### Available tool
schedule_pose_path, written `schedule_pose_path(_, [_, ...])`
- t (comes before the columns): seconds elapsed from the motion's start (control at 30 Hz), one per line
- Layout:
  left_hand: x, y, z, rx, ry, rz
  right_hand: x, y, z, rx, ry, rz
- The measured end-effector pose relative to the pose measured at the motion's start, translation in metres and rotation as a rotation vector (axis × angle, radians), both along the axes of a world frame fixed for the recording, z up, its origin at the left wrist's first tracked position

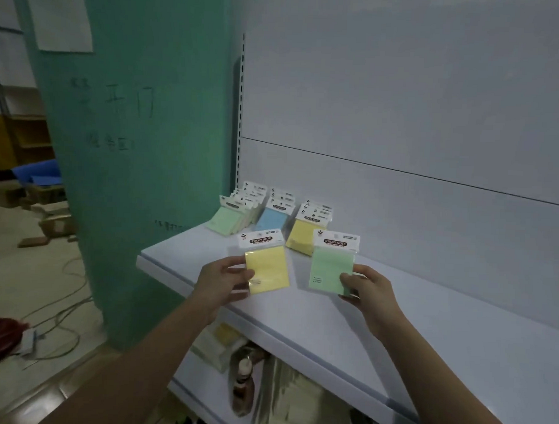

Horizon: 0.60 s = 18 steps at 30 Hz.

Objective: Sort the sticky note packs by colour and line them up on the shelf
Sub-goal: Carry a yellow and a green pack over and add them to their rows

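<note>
From the head camera, the left hand (pixel 227 281) pinches a yellow sticky note pack (pixel 266 267) by its lower left corner, thumb on the face and fingers behind, and the right hand (pixel 369 288) pinches a green sticky note pack (pixel 332 267) by its lower right corner in the same way; both packs are held upright above the near part of the white shelf (pixel 394 329). At the far left of the shelf three rows already lie sorted: a green row (pixel 226 220) leftmost, a blue row (pixel 271 218) in the middle and a yellow row (pixel 302 237) on the right, each pack overlapping the next with its white header card showing. The held yellow pack hangs just near the blue and yellow rows, the held green one partly covers the near right of the yellow row. These packs look light and fairly stiff as paper blocks, but their clear wrapping is probably slick and the header card bends easily, so a pinch across the block's lower edge, as now, seems the safest hold. On the lower shelf some goods (pixel 248 380) are dim and hard to make out.
</note>
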<state>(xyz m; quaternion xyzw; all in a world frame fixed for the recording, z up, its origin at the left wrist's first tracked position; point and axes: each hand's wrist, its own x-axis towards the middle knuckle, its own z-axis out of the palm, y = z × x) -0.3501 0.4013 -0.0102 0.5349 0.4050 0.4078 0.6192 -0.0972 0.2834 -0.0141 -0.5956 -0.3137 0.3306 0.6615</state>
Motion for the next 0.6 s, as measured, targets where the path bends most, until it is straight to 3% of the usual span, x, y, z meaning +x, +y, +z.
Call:
schedule_pose_path(0.2, [0.045,0.060,0.000,0.086,0.087,-0.080,0.046,0.070,-0.012,0.028,0.070,-0.150])
schedule_pose_path(0.4, [0.087,0.108,-0.001,0.150,0.124,-0.157,0.067,0.098,-0.032,0.039,-0.011,-0.358])
schedule_pose_path(0.6, [0.127,0.137,-0.009,0.160,0.124,-0.212,0.067,0.093,-0.035,0.068,-0.147,-0.394])
